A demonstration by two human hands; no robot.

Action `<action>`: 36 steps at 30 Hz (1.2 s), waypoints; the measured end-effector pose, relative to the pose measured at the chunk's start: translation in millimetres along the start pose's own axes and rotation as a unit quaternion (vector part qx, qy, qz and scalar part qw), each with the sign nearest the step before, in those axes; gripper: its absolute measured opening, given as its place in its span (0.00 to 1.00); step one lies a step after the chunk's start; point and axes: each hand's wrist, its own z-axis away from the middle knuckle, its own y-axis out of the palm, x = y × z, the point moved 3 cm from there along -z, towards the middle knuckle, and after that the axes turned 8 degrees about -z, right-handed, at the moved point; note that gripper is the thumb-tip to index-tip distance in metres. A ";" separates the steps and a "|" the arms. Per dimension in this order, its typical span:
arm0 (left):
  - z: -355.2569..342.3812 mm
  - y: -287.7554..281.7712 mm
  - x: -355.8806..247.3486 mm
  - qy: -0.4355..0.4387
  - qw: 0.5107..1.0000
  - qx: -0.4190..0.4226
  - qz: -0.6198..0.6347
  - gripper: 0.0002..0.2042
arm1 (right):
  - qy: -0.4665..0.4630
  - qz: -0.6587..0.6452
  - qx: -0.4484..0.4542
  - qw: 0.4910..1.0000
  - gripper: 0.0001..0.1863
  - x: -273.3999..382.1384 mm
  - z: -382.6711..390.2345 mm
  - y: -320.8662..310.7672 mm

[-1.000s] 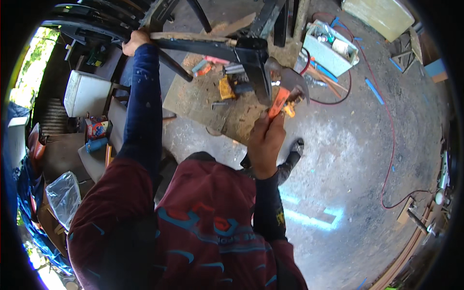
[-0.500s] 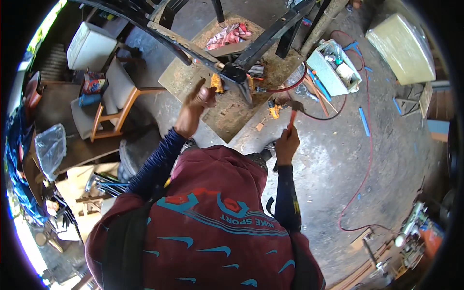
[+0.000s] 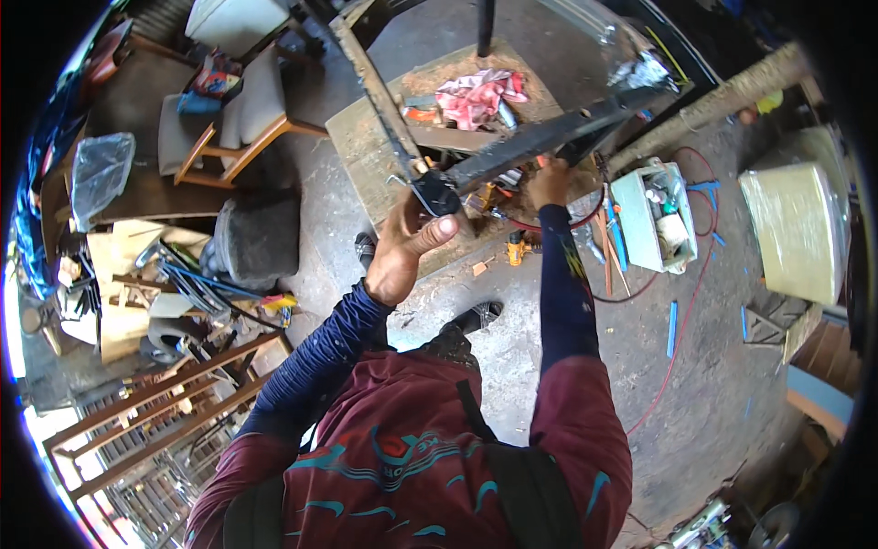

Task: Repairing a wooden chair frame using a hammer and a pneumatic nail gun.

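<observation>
My left hand (image 3: 402, 256) is at the near corner of a dark wooden furniture frame (image 3: 521, 151), its fingers curled behind the black end block (image 3: 436, 192) and its thumb sticking out to the right. My right hand (image 3: 549, 186) reaches forward to the near edge of the frame's black beam, closed around the hammer; only a spot of its orange-red handle (image 3: 542, 161) shows, and its head is hidden. Under the frame lies a worn wooden board (image 3: 361, 137), with a yellow tool (image 3: 480, 199) near the corner and a crumpled pink-and-red cloth (image 3: 480, 96) farther back.
A yellow-and-black power tool (image 3: 518, 249) lies on the floor beside the board. To the right stands a pale tool bin (image 3: 640, 220), with a red hose (image 3: 660, 389) trailing past it. A cushioned chair (image 3: 256, 110) and a dark bucket (image 3: 261, 240) are on the left.
My left hand has come against the frame's corner from open air. My right hand has moved forward from beside my body to the beam, taking the hammer along. The whole view has shifted.
</observation>
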 end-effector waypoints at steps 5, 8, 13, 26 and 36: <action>-27.3 -50.3 -21.8 -0.058 0.989 -0.068 0.121 0.38 | 0.089 -0.525 0.009 0.846 0.09 137.0 85.1 -106.1; -70.5 -63.3 -42.8 -0.125 0.992 -0.020 0.011 0.31 | -0.083 -0.370 0.028 0.925 0.16 218.1 123.9 -164.3; -120.9 -73.9 -10.1 -0.182 0.976 -0.094 -0.069 0.36 | -0.063 -0.309 0.076 0.946 0.14 268.4 98.9 -174.9; -111.2 -54.7 -14.9 -0.192 0.953 -0.181 -0.148 0.50 | -0.107 -0.176 0.072 0.976 0.12 273.8 97.3 -172.9; -95.7 -34.3 -25.5 -0.138 0.947 -0.266 -0.119 0.45 | -0.110 -0.168 0.088 0.976 0.15 264.7 94.3 -173.7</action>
